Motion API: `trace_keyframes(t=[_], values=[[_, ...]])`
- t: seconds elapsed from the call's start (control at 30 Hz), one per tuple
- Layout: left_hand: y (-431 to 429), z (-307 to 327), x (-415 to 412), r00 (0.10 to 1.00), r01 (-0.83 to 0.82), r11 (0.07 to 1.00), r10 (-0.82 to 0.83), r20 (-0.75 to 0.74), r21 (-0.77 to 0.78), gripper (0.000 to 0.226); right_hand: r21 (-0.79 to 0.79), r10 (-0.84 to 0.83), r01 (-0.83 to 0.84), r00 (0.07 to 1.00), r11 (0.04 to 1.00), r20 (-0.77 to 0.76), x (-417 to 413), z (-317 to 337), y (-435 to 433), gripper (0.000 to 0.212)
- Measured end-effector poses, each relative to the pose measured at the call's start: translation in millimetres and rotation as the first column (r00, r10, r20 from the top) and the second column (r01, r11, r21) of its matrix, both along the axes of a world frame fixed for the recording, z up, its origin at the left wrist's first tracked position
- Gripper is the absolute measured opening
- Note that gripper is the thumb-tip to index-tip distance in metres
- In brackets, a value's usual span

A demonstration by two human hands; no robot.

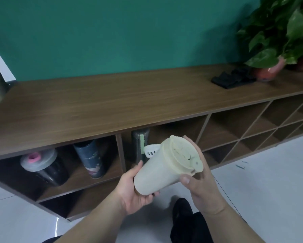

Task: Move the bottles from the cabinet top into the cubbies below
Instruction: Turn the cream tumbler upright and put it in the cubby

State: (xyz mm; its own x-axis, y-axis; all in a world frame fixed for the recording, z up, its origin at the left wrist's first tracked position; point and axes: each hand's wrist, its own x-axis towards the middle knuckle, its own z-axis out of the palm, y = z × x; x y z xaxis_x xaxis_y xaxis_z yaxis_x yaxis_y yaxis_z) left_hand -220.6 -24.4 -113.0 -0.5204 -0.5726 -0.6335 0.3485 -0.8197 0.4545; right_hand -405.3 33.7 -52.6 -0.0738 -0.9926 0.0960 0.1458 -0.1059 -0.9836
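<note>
fingers of the left hand curl under the base of a pale cream tumbler, grasping it from below, while the right hand cups the lidded top end, thumb pressed beside the lid and the other fingers wrapped behind its rim. both hands are clenched on this one cup, which is tilted, lid up and to the right, held in the air in front of the cubbies and apart from the cabinet top.

in the upper left cubby stand a dark shaker bottle with a grey lid and pink cap, and to its right a dark blue patterned bottle. in the next cubby to the right a dark translucent bottle with a pale green strap stands at the left side, and a white cup with dark lettering shows just behind the tumbler, partly hidden by it.

further right on the cabinet top lie a black folded object and a potted plant in a reddish pot, against the green wall.
</note>
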Motion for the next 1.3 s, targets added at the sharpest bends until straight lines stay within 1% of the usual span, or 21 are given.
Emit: trace_keyframes(t=[0.1,0.17,0.23,0.3,0.33,0.37,0.47,0.5,0.53,0.6,0.63,0.73,0.83,1.07,1.17,1.3], values=[[-2,-10,-4,0.995,0.098,0.995,-0.098,0.004,0.03,0.065,-0.032,0.051,-0.054,0.994,0.998,-0.099,-11,-8,-4,0.099],[-3,-14,-7,0.991,0.125,0.991,-0.127,0.047,0.044,0.063,-0.027,0.052,-0.056,0.987,0.998,-0.154,-13,-11,-5,0.096],[-6,-17,-11,0.993,0.089,0.992,-0.095,0.066,0.088,0.069,-0.02,-0.007,0.002,0.975,1.0,-0.222,-12,-14,-6,0.088],[-10,-19,-16,0.997,0.007,0.994,-0.015,0.08,0.106,0.073,-0.007,-0.093,0.096,0.946,0.995,-0.311,-10,-12,-10,0.088],[-11,-21,-20,0.993,-0.036,0.997,0.028,0.116,0.071,0.069,0.006,-0.149,0.162,0.924,0.987,-0.353,-10,-12,-13,0.087],[-10,-22,-25,0.982,-0.064,0.998,0.064,0.176,-0.003,0.063,0.014,-0.204,0.226,0.901,0.974,-0.383,-11,-14,-17,0.085],[-5,-20,-38,0.938,-0.037,0.961,0.128,0.321,-0.276,0.044,0.039,-0.305,0.355,0.849,0.934,-0.431,-14,-19,-27,0.079],[-3,-15,-43,0.924,-0.022,0.934,0.155,0.35,-0.356,0.038,0.056,-0.305,0.367,0.842,0.929,-0.445,-15,-21,-30,0.081],[-2,-10,-48,0.919,-0.01,0.909,0.172,0.354,-0.417,0.034,0.078,-0.292,0.367,0.836,0.927,-0.466,-15,-21,-34,0.088],[-2,-1,-57,0.933,0.002,0.893,0.16,0.321,-0.449,0.034,0.107,-0.256,0.356,0.821,0.928,-0.511,-15,-22,-42,0.105],[-2,6,-62,0.942,0.008,0.894,0.144,0.303,-0.448,0.032,0.109,-0.244,0.349,0.816,0.931,-0.524,-15,-22,-47,0.109],[-8,17,-69,0.942,0.013,0.877,0.15,0.301,-0.481,0.028,0.114,-0.236,0.338,0.825,0.934,-0.513,-16,-24,-62,0.109],[-18,14,-77,0.921,-0.003,0.867,0.197,0.337,-0.499,0.032,0.125,-0.223,0.327,0.833,0.937,-0.506,-15,-30,-74,0.109],[-39,8,-97,0.92,-0.088,0.866,0.26,0.293,-0.493,0.032,0.155,-0.161,0.243,0.896,0.957,-0.415,-29,-43,-100,0.106],[-48,13,-104,0.93,-0.085,0.877,0.24,0.278,-0.473,0.03,0.158,-0.151,0.233,0.901,0.96,-0.407,-38,-51,-113,0.108],[-64,11,-110,0.924,-0.028,0.893,0.195,0.33,-0.449,0.028,0.16,-0.138,0.216,0.909,0.963,-0.393,-49,-61,-129,0.105]])
